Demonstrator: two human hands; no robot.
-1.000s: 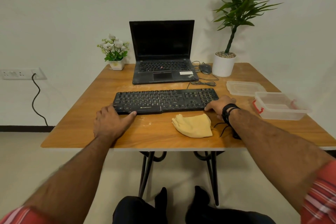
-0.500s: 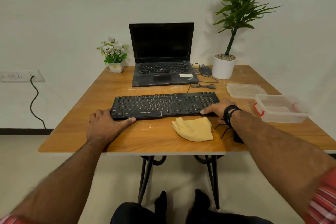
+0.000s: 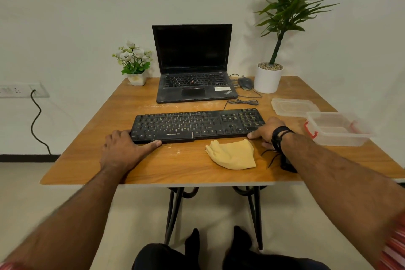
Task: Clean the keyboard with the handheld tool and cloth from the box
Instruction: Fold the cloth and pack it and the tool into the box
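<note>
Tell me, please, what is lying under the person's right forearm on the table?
A black object with a thin black cord lies under the right forearm; the arm covers most of it, so what it is stays unclear.

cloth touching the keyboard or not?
Apart. The head view shows a strip of bare table between the yellow cloth and the keyboard's front edge. The cloth lies just in front of it, towards the right hand.

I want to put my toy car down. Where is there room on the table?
Bare wood lies left of the keyboard and laptop, below the flower pot, and along the near edge left of the yellow cloth. The right side is crowded: box, lid, plant pot.
</note>
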